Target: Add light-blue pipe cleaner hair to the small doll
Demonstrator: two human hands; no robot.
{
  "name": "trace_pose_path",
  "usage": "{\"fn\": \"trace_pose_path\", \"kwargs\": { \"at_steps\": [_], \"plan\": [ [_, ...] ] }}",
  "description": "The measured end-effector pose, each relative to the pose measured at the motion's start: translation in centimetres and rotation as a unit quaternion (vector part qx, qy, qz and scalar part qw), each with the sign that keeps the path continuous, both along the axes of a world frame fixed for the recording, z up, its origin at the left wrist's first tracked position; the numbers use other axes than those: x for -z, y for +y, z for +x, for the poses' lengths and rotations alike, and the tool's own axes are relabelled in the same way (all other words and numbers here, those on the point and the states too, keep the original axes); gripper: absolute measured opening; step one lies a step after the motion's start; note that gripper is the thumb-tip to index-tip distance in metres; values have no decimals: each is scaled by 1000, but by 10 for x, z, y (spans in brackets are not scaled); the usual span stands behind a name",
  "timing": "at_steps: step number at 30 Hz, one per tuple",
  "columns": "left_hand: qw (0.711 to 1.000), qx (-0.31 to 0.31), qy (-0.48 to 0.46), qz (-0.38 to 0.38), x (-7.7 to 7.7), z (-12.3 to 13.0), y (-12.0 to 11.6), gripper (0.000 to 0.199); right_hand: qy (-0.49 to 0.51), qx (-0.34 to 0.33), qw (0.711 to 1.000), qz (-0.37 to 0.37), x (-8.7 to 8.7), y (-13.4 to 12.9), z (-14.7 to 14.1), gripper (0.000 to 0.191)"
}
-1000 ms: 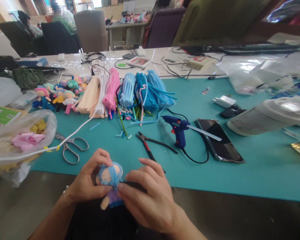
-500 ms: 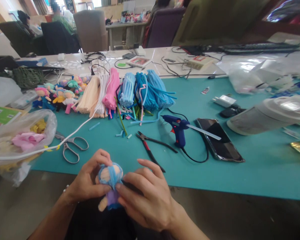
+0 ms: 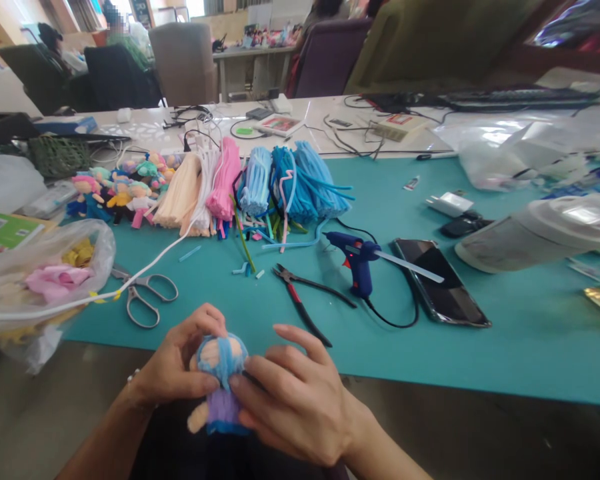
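Observation:
Between my hands, over my lap in front of the mat's edge, is a small pipe-cleaner doll [image 3: 223, 410] with a peach face, blue hair strands crossing it, a purple body and a blue hem. My left hand [image 3: 183, 363] grips the head from the left, thumb below and fingers above. My right hand [image 3: 297, 397] pinches the right side of the head near the blue strand, its index finger raised. The doll's right side is partly hidden behind my right fingers. Closest on the mat are grey-handled scissors [image 3: 144, 298] and red-and-black cutting pliers [image 3: 300, 303].
A blue glue gun [image 3: 359, 267] stands beside a black phone [image 3: 443, 283]. Farther back lie pipe-cleaner bundles [image 3: 255, 180] and a pile of small dolls [image 3: 125, 187]. A plastic bag [image 3: 97, 250] is at left, a white cup [image 3: 535, 233] at right. People sit beyond the table.
The doll has tipped slightly, so more of its purple body and blue hem shows below my fingers. Both hands keep hold of it in nearly the same place.

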State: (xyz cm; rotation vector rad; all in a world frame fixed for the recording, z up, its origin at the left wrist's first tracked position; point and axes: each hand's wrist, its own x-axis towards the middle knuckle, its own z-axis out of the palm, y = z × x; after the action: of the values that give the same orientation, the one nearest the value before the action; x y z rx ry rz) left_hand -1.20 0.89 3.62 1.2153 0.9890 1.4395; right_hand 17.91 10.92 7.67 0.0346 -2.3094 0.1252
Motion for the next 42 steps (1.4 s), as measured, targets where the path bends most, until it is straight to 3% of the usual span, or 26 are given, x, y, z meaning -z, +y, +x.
{"fn": "trace_pose_path", "kwargs": {
  "at_steps": [6, 8, 13, 17, 19, 33, 42],
  "plan": [
    [1000, 3, 0, 10, 1, 2, 0, 39, -12, -10, 1000, -15, -3, 3, 6, 37],
    [1000, -3, 20, 16, 3, 1, -1, 39, -6, -10, 998, -54, -4, 4, 9, 36],
    [991, -37, 117, 58, 6, -2, -3, 40, 25, 21, 982, -186, -2, 1, 9, 10],
    [976, -52, 190, 89, 5, -4, -5, 44, 13, 18, 954, -299, 2, -3, 3, 5],
    [974, -46, 203, 93, 5, -4, -5, 44, -5, 6, 944, -329, 3, -3, 1, 11],
    [987, -24, 147, 63, 7, 0, -8, 52, -5, -40, 948, -314, 11, 0, -1, 18],
    [964, -63, 229, 121, 0, 3, -6, 51, -3, -43, 943, -329, 10, 0, 0, 26]
  ]
}}
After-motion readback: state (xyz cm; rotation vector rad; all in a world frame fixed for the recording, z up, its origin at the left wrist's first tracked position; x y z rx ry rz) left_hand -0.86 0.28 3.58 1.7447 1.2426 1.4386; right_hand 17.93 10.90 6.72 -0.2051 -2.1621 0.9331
